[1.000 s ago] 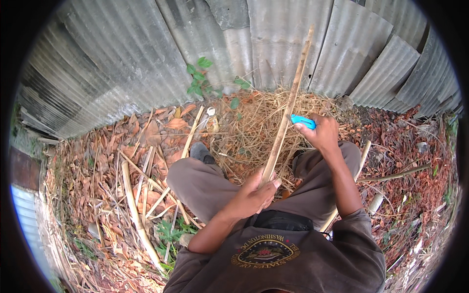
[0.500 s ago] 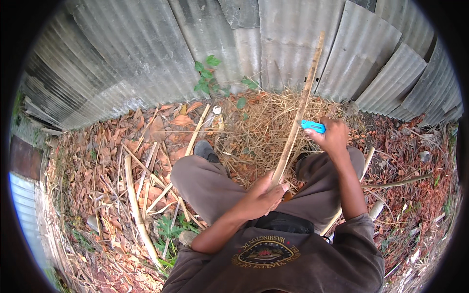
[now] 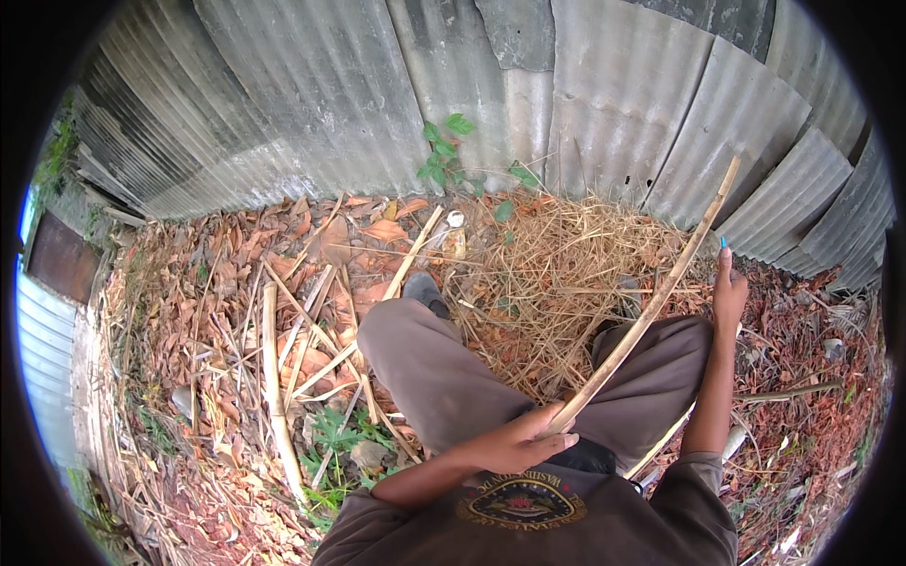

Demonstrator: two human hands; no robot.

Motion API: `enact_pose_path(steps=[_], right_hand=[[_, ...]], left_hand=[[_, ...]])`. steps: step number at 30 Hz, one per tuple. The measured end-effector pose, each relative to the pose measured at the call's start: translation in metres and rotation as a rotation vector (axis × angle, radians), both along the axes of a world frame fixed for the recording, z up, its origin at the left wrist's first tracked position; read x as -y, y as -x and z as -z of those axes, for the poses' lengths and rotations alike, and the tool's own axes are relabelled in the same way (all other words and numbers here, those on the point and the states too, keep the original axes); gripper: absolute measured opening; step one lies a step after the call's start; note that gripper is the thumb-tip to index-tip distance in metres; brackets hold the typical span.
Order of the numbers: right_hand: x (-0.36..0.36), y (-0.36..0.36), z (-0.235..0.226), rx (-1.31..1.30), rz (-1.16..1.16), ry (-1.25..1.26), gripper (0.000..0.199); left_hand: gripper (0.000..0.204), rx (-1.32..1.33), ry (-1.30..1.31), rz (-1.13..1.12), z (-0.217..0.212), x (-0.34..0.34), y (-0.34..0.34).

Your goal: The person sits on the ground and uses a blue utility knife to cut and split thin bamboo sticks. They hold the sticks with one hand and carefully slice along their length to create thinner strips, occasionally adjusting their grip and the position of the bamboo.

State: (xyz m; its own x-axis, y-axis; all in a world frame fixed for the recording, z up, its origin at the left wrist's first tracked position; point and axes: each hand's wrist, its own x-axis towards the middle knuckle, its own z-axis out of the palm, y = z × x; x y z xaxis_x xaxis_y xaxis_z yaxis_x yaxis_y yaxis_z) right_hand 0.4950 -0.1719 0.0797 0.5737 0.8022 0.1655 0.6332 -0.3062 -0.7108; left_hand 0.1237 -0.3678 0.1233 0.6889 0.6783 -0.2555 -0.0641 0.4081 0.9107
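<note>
My left hand (image 3: 517, 443) is wrapped round the lower end of a long, slightly bent bamboo strip (image 3: 651, 313) near my waist. From there the strip slants up and to the right, its far end in front of the metal wall. Beyond my right knee, my right hand (image 3: 729, 294) is closed on a blue cutter knife (image 3: 724, 243). Only a small blue tip of the knife shows above the fingers, close to the strip's upper part; whether it touches the strip I cannot tell. Below, between my folded legs, lies a heap of thin pale shavings (image 3: 557, 283).
A corrugated metal wall (image 3: 311, 104) runs across the far side, with a green plant (image 3: 440, 156) at its foot. On the left, a thick pale pole (image 3: 274, 377) and several split strips lie over dry leaves (image 3: 217, 321). A thin branch (image 3: 788, 392) is at right.
The strip has tilted to the right, its far end now lower. My right hand has moved right and turned, hiding most of the knife. The whole view has shifted slightly.
</note>
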Motion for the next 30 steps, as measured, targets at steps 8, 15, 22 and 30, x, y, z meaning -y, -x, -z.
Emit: enact_pose_path(steps=[8,15,22,30], right_hand=[[0.060,0.054,-0.008,0.144,-0.325,-0.039,0.069],[0.119,0.136,-0.024,0.332,-0.888,-0.167,0.063],[0.081,0.138,-0.034,0.369,-0.760,-0.258,0.061],[0.077,0.143,-0.038,0.384,-0.832,-0.332,0.067]], left_hand=[[0.044,0.023,0.155,-0.054,0.004,-0.006,0.000],[0.014,0.147,0.053,-0.240,0.002,-0.032,-0.004],[0.014,0.199,0.088,-0.257,-0.009,-0.032,-0.004],[0.014,0.076,0.007,-0.251,-0.014,-0.025,0.003]])
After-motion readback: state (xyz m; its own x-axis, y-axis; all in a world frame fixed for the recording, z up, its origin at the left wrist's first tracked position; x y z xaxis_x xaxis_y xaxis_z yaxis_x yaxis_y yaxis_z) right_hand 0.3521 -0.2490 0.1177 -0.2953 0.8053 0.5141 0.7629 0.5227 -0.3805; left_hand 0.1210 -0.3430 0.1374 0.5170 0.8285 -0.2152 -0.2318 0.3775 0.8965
